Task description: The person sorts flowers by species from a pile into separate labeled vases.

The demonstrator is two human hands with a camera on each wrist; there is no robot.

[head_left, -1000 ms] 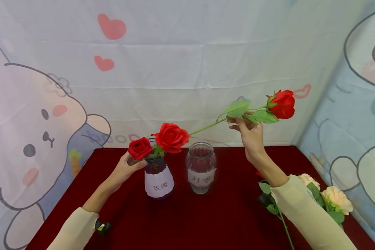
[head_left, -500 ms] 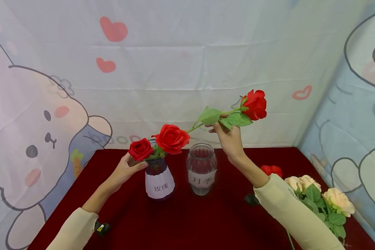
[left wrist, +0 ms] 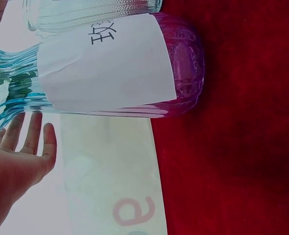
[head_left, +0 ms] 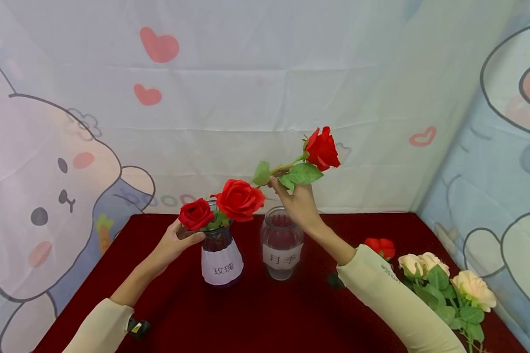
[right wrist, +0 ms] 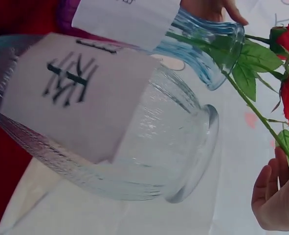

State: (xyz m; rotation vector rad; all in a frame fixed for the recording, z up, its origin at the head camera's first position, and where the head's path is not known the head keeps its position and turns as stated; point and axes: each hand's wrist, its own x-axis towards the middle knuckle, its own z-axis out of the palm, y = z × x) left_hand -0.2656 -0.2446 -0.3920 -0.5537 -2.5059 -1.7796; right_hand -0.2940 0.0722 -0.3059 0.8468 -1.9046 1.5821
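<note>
My left hand (head_left: 174, 245) holds the neck of a ribbed glass vase (head_left: 223, 262) with a purple base and a white paper label. Two red roses, a smaller one (head_left: 196, 214) and a larger one (head_left: 239, 200), stand in its mouth. With my right hand (head_left: 301, 206) I pinch the stem of another red rose (head_left: 322, 148) just below its bloom. That rose leans to the upper right. In the right wrist view its stem (right wrist: 250, 104) slants down to the vase's mouth, passing beside the other blooms. Leaves partly cover my right fingertips.
A clear glass jar (head_left: 281, 247) with a white label stands right of the vase, below my right hand. Pale peach flowers (head_left: 472, 289) and a red flower (head_left: 380, 247) lie on the dark red cloth (head_left: 291, 314) at right. A printed curtain (head_left: 229, 98) hangs behind.
My right hand has moved left with the rose, toward the vase, and its stem now shows less between hand and vase. My left hand stays at the vase neck.
</note>
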